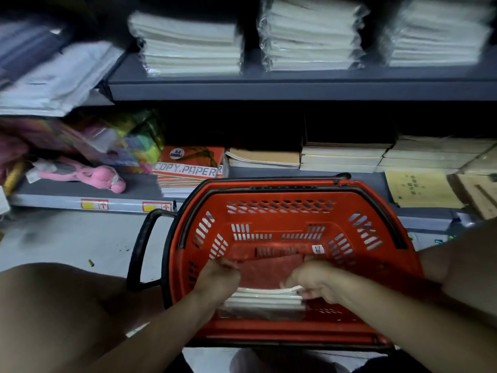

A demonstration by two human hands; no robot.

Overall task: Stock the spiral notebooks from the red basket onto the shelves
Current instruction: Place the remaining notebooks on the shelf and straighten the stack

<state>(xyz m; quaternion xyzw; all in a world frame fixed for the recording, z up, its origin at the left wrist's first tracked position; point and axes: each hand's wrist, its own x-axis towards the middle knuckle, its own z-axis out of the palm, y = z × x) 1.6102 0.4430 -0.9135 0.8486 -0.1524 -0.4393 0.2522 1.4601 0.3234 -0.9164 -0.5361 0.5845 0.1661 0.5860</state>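
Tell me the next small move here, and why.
Probably lift the notebooks straight up out of the basket: the left hand and right hand each grip an end of the stack, which lies low inside the basket, below the shelf.

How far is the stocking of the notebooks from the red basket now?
Done: cannot tell; the grey metal shelves hold wrapped white stacks, but none can be traced to the basket. In hand: the left hand and right hand grip a wrapped pack of red-covered notebooks inside the red plastic basket. Left: lifting this pack onto a shelf; nothing else shows in the basket.
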